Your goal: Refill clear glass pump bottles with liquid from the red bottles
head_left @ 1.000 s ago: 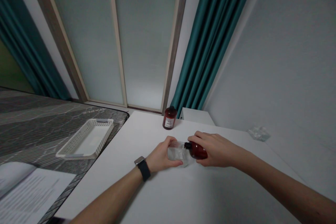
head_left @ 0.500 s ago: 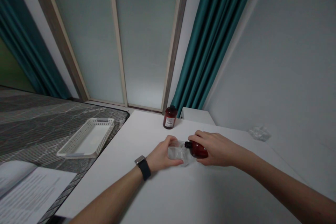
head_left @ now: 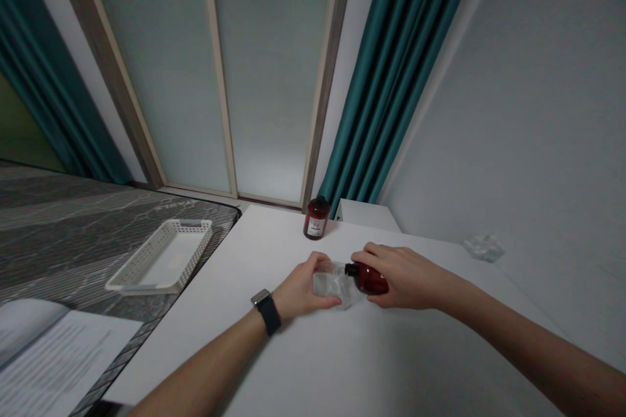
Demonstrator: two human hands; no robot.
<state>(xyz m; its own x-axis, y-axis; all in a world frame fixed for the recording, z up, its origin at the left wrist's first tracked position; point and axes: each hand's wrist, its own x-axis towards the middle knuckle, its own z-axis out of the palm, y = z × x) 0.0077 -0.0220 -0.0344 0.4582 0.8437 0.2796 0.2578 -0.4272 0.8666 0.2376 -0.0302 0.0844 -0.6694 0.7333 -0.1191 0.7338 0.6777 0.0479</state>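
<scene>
My left hand (head_left: 306,290), with a dark-strapped watch on the wrist, is closed around a clear, see-through container (head_left: 332,283). My right hand (head_left: 396,277) grips a dark red-brown bottle (head_left: 370,279) tipped onto its side. The bottle's black neck points left, at the mouth of the clear container; whether they touch I cannot tell. Any liquid passing between them is too small to make out. Farther back, a second red-brown bottle (head_left: 317,218) with a black cap and white label stands upright on the white table (head_left: 274,241).
On the dark patterned surface at left lie a white perforated basket (head_left: 163,257) and an open book (head_left: 63,358). Crumpled clear plastic (head_left: 483,247) rests by the wall at the table's right edge. A white cabinet (head_left: 369,215) stands behind the table, below a teal curtain (head_left: 386,91).
Almost nothing differs. My right hand and the tipped bottle have shifted very slightly to the right; my left hand keeps its place.
</scene>
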